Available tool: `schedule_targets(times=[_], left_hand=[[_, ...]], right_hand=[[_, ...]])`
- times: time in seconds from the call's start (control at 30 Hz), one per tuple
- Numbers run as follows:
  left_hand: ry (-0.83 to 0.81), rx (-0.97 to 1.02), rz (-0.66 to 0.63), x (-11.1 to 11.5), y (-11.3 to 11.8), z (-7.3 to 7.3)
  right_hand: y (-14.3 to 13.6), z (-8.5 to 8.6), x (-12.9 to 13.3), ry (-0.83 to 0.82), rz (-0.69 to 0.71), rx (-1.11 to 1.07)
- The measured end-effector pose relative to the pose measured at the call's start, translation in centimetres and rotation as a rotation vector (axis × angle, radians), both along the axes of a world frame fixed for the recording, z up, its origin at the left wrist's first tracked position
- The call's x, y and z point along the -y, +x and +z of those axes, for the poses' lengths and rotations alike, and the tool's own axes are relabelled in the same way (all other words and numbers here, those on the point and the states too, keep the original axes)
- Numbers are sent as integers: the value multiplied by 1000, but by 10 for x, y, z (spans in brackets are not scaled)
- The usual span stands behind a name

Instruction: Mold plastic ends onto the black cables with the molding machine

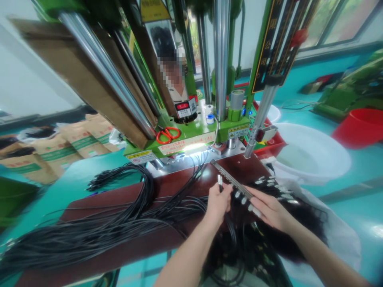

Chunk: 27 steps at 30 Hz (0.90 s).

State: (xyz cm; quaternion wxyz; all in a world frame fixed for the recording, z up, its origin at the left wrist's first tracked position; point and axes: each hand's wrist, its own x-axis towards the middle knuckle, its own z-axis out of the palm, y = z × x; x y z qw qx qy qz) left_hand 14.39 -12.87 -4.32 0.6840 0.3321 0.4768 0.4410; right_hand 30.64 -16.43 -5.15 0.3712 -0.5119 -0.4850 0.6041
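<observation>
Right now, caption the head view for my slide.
Left hand holds a cable connector; right hand holds a metal bar, green machine behind.

Left hand [218, 202] pinches a cable [221, 189], silver connector [220, 180] pointing up; right hand [271, 209] grips the long metal bar [232, 181], connectors [243, 200] lined along its edge! Black cables [119, 227] sprawl across the brown tabletop [239, 169], and there, red-handled scissors [170, 135] rest on the green press [194, 129]!

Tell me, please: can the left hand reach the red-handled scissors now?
Probably yes: the scissors lie uncovered on the machine's ledge, handles towards the person. But the left hand holds a cable plug, so it should free itself first.
</observation>
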Motion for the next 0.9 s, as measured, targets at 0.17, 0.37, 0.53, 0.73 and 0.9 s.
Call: schedule_targets(times=[0.17, 0.37, 0.53, 0.73, 0.9], left_hand=[[42, -51, -1, -2, -2, -2], [270, -184, 129, -10, -16, -1], [170, -120, 144, -10, -14, -7], [60, -26, -75, -13, -14, -9], [34, 28, -125, -14, -19, -5]], right_hand=[[-1, -1, 0, 35, 10, 23], [-5, 8, 1, -109, -138, -89], [-9, 13, 2, -143, -224, -79], [-6, 12, 2, -99, -99, -49], [-4, 13, 1, -65, -41, 2]])
